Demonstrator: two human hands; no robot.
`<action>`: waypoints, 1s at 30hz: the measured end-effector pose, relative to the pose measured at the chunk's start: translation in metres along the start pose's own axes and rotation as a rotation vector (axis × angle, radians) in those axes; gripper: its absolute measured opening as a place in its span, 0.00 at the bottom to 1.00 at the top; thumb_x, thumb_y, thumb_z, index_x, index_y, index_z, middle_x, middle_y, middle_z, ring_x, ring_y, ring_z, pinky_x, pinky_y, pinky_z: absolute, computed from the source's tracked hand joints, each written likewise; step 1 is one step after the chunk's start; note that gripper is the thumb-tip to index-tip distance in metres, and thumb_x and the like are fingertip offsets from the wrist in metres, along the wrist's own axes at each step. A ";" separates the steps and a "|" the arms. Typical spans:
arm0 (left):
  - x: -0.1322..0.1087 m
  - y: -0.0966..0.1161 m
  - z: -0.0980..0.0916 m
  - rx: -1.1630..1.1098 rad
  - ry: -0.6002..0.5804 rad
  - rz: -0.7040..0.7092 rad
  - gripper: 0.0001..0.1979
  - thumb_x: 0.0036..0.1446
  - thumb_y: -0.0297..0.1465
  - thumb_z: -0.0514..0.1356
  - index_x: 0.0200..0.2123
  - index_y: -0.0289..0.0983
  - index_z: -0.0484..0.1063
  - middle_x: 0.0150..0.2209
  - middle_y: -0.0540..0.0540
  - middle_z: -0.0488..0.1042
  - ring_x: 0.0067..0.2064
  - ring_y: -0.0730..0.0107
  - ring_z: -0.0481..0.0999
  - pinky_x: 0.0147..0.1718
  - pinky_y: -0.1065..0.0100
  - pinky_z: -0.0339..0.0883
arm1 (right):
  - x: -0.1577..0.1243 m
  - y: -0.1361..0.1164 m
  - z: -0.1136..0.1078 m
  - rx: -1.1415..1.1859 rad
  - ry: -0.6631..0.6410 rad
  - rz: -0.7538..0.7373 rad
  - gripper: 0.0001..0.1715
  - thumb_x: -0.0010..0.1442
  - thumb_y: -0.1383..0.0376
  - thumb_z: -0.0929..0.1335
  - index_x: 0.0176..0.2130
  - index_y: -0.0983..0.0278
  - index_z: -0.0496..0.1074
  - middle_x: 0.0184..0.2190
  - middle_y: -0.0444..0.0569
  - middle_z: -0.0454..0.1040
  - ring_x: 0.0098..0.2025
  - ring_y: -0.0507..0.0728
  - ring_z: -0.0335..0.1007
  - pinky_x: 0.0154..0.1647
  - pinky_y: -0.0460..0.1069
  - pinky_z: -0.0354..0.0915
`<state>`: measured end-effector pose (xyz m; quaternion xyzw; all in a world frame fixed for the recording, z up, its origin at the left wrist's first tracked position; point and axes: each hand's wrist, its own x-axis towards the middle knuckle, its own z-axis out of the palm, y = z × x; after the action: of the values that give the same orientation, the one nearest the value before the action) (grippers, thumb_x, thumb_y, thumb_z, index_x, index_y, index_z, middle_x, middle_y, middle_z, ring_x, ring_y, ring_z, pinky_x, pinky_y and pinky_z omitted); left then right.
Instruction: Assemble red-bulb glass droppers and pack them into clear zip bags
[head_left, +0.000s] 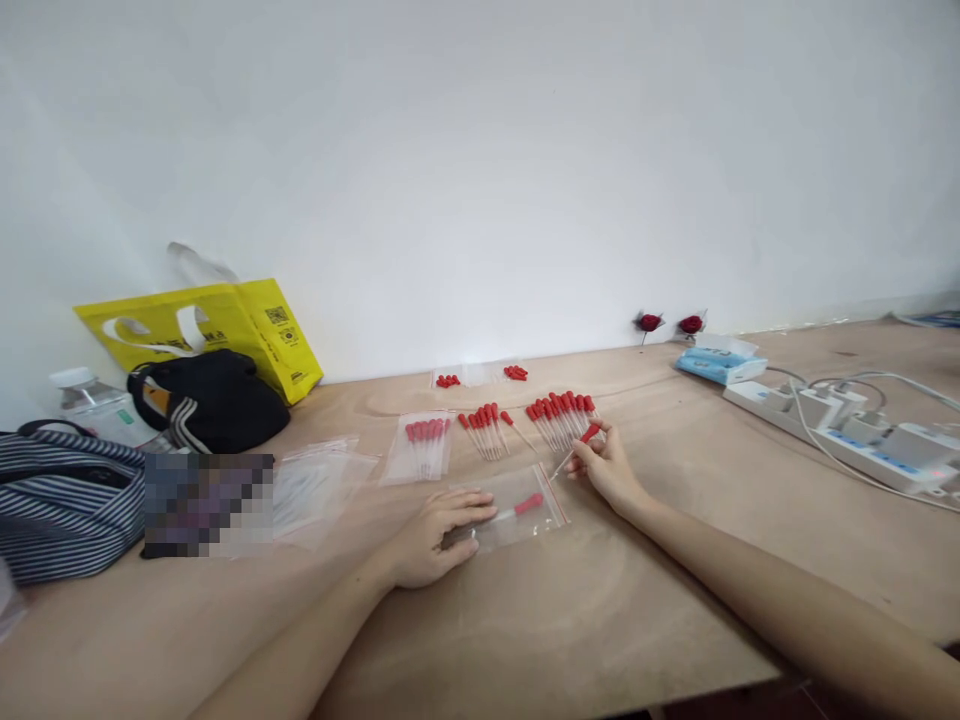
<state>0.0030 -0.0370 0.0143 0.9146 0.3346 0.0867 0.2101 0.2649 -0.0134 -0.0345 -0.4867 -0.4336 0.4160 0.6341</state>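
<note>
A clear zip-lock bag (504, 520) lies flat on the table with one red-bulbed dropper (529, 503) inside. My left hand (435, 530) rests on the bag's left end, fingers stretched out and flat. Just beyond the bag's red-lined edge, my right hand (604, 465) is closed on a glass dropper (589, 433) by its red bulb, with the tip pointing down toward that edge. Several loose droppers (559, 412) lie in a row behind my right hand. To their left is a smaller group of droppers (484, 425), beside a filled zip-lock bag (394, 455) of droppers.
Flat clear bags (319, 490) are stacked at left, near a striped bag (75, 500), a black cloth item (225, 400) and a yellow tote (281, 345). Small red bulbs (448, 381) lie by the wall. A tissue pack (720, 362) and a corded power strip (840, 440) stand right.
</note>
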 end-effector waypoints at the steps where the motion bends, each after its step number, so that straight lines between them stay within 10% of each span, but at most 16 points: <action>1: 0.000 0.000 0.001 -0.002 0.010 0.001 0.21 0.53 0.29 0.54 0.52 0.43 0.62 0.56 0.47 0.61 0.57 0.61 0.57 0.55 0.56 0.50 | -0.002 0.000 0.003 0.036 -0.013 -0.002 0.31 0.47 0.57 0.66 0.46 0.60 0.47 0.19 0.35 0.63 0.19 0.51 0.66 0.20 0.47 0.65; 18: -0.004 -0.013 0.010 -0.003 0.068 -0.037 0.29 0.53 0.36 0.54 0.58 0.42 0.50 0.58 0.45 0.57 0.57 0.58 0.56 0.54 0.56 0.51 | -0.009 -0.014 -0.003 -0.269 -0.677 0.180 0.19 0.41 0.55 0.71 0.28 0.68 0.71 0.11 0.37 0.62 0.12 0.43 0.51 0.12 0.40 0.50; 30: -0.003 -0.001 0.000 0.011 -0.020 0.006 0.23 0.55 0.35 0.53 0.54 0.42 0.59 0.59 0.45 0.54 0.59 0.59 0.53 0.55 0.54 0.48 | -0.004 -0.015 0.001 -0.365 -0.652 0.126 0.15 0.44 0.56 0.68 0.25 0.67 0.71 0.16 0.40 0.66 0.13 0.44 0.51 0.12 0.41 0.51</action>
<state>0.0002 -0.0385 0.0139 0.9176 0.3302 0.0762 0.2079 0.2648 -0.0196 -0.0206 -0.4596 -0.6486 0.5033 0.3388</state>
